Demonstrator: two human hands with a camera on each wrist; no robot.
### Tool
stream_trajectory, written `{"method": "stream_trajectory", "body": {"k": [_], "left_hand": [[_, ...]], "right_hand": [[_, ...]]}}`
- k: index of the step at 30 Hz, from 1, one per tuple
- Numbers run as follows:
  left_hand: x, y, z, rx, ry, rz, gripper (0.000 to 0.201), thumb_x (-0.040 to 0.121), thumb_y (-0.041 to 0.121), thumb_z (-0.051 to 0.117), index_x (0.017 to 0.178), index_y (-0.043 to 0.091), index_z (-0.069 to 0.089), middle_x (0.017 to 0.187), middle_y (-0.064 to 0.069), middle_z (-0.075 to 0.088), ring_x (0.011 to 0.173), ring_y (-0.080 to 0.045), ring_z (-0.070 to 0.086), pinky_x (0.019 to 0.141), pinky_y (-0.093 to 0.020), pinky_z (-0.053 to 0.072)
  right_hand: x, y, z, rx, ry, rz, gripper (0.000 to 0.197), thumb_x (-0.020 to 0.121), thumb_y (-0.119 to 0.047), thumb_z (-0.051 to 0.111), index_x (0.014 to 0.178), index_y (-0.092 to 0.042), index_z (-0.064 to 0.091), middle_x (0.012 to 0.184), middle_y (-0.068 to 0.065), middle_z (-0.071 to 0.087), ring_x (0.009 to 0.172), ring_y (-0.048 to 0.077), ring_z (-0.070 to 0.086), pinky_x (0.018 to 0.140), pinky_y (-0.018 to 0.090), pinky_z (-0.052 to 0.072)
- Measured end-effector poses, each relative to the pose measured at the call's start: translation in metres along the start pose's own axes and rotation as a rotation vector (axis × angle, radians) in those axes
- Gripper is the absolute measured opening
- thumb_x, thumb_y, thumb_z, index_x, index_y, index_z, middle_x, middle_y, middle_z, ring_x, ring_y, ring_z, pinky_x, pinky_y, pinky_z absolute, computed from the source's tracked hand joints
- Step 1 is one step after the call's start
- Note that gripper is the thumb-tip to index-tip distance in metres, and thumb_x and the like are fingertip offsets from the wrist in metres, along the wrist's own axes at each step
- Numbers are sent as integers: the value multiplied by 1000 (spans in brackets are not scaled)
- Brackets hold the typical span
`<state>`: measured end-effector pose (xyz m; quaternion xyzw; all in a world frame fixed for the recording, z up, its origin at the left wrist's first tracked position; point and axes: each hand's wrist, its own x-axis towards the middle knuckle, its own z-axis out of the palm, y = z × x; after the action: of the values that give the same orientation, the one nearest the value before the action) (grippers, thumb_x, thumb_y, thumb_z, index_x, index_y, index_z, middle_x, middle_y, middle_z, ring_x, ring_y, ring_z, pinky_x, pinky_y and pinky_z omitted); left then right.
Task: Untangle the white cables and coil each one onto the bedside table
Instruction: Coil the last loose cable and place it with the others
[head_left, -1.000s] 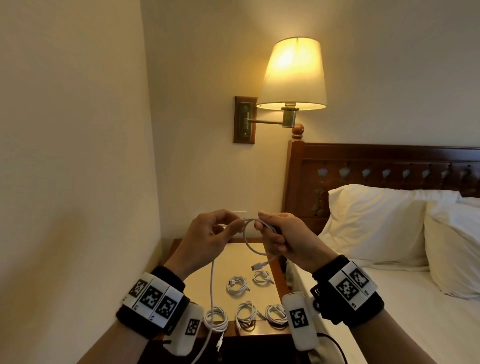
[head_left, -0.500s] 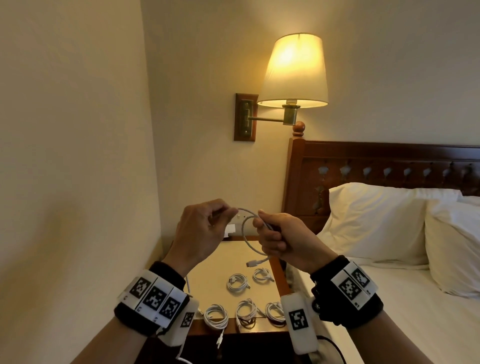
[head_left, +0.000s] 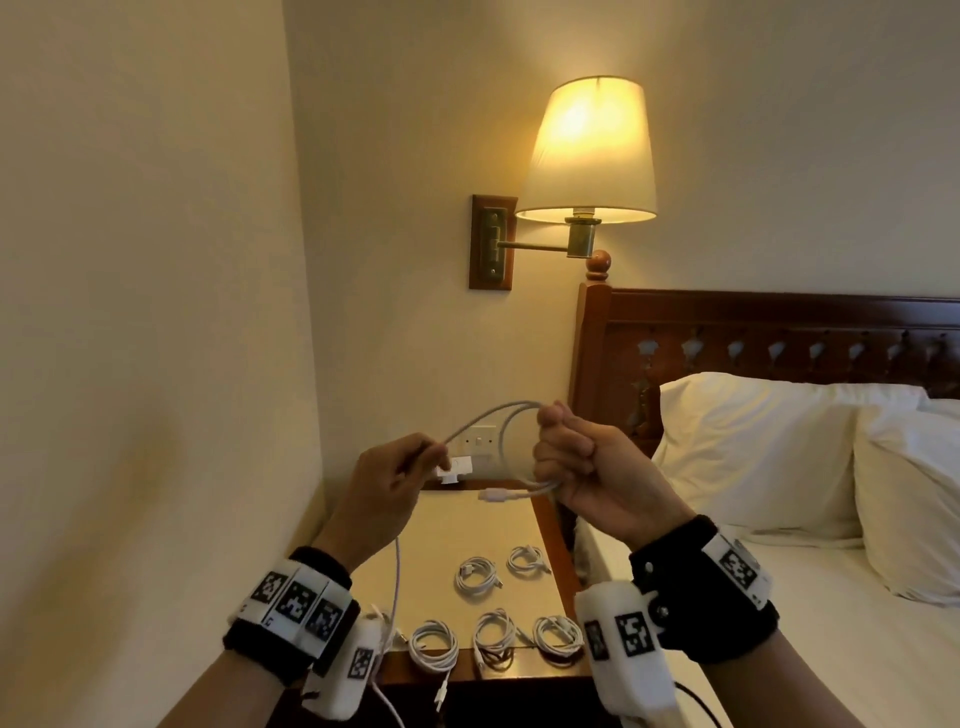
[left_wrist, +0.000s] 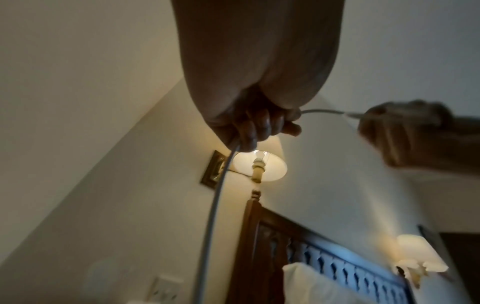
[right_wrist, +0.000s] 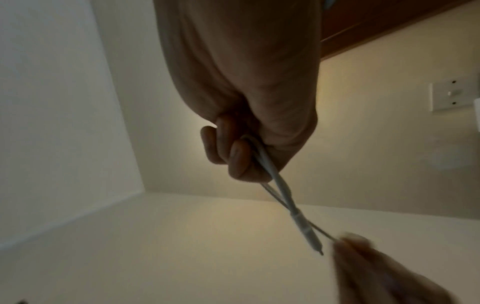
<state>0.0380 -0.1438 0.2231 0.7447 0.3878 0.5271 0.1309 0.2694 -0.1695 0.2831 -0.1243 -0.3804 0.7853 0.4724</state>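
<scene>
A: The right hand (head_left: 597, 467) has its fingers curled around a loop of the white cable (head_left: 498, 421); the left hand (head_left: 387, 488) pinches the strand beside it.

B: What is different from half a second ago?

A: The loop is wider now, the hands further apart. The cable hangs above the bedside table (head_left: 467, 525), where five coils (head_left: 434, 642) lie, possibly more hidden.
</scene>
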Motion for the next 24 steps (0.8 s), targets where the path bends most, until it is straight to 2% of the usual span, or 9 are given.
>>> {"method": "stream_trajectory", "body": {"k": [2,4,7,9,12,15,19,22,24], "left_hand": [[-18,-23,1,-8,-24,-106,24,97,29,51,77,28,64,55,12,48,52,-3,41,53,-23,34],[-29,-34,0,2,-24,-194,23,96,36,50,78,30,64,54,5,43,52,-12,38,53,-30,32],[-27,-16,-1,96,-97,-214,34,99,29,51,66,24,58,51,6,46,49,-8,40,54,-25,34],[-20,15,0,225,-232,-122,40,99,30,51,60,22,53,52,9,49,51,-7,45,55,-24,35],[-13,65,1,370,-423,72,37,100,37,48,64,26,51,57,13,50,57,-8,48,57,-22,36],[-8,98,-1,334,-487,204,35,100,37,49,66,29,49,57,15,48,58,-9,50,56,-15,33],[-2,110,-4,350,-413,341,31,99,37,50,69,35,45,57,19,46,58,-6,50,56,-11,33],[3,102,-4,399,-229,418,20,99,40,46,80,34,51,65,22,47,57,-2,45,56,-11,31],[8,91,-3,444,-95,413,18,99,40,45,84,33,51,64,23,43,56,0,42,55,-16,32]], "right_hand": [[-2,-13,-7,78,-42,-8,14,91,-16,61,78,-9,60,50,-7,38,42,5,33,47,17,30],[-5,-22,-11,82,-23,-28,12,87,-14,68,79,-9,60,52,-7,41,43,5,36,48,17,33],[-4,-24,-8,-105,105,-88,20,94,-23,47,81,-10,54,56,-4,44,46,6,40,48,18,40],[-1,-19,-2,-269,132,-121,25,97,-25,42,83,-9,54,64,2,51,53,10,49,53,20,47],[2,-11,4,-495,141,-187,32,102,-25,39,86,-5,59,75,11,65,66,18,64,62,25,55],[2,-2,9,-667,125,-211,35,102,-25,40,89,-3,62,82,16,71,73,23,70,68,29,58],[0,7,9,-829,96,-196,37,100,-28,42,90,-1,64,77,10,70,71,20,66,65,25,54],[-2,13,11,-898,59,-195,41,99,-29,42,93,4,66,71,9,68,64,17,64,61,24,53],[-3,18,13,-874,41,-177,41,101,-27,38,93,3,64,68,9,67,58,17,64,58,24,54]]}}
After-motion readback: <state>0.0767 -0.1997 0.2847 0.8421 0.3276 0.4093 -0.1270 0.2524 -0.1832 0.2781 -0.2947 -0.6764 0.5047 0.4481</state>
